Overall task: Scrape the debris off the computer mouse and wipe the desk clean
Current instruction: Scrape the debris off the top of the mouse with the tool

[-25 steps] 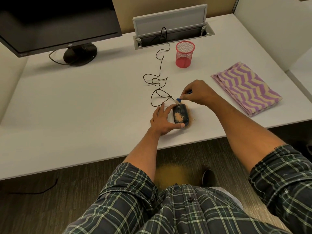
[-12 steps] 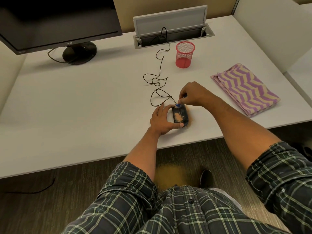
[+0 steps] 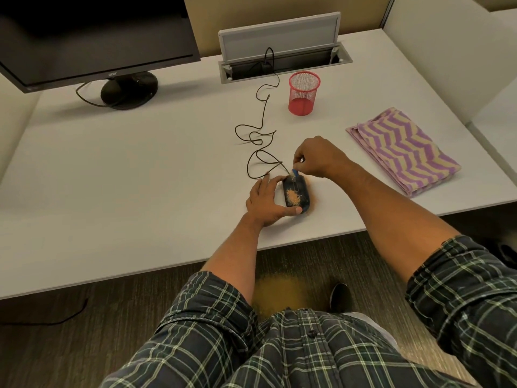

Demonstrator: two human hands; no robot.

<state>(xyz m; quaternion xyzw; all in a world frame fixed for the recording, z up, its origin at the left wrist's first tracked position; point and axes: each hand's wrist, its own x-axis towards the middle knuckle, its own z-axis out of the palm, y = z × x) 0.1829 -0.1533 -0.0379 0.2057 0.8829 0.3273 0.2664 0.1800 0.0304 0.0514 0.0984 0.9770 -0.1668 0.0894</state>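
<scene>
As we count: one mouse (image 3: 296, 195), one cloth (image 3: 402, 150) | left hand (image 3: 268, 202) cups mouse beside it | right hand (image 3: 319, 158) pinches scraper (image 3: 295, 172) at mouse's far end

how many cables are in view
3: the thin black mouse cable coiled mid-desk, a dark monitor cable by the stand, a black floor cable at lower left; more may be hidden.

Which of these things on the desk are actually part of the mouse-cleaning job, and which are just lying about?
Part of the job:
- computer mouse, steadied by the left hand
- tan debris on it
- small blue scraper, pinched in the right hand
- striped cloth, probably for wiping
- desk

Just lying about:
- red mesh cup
- monitor
</scene>
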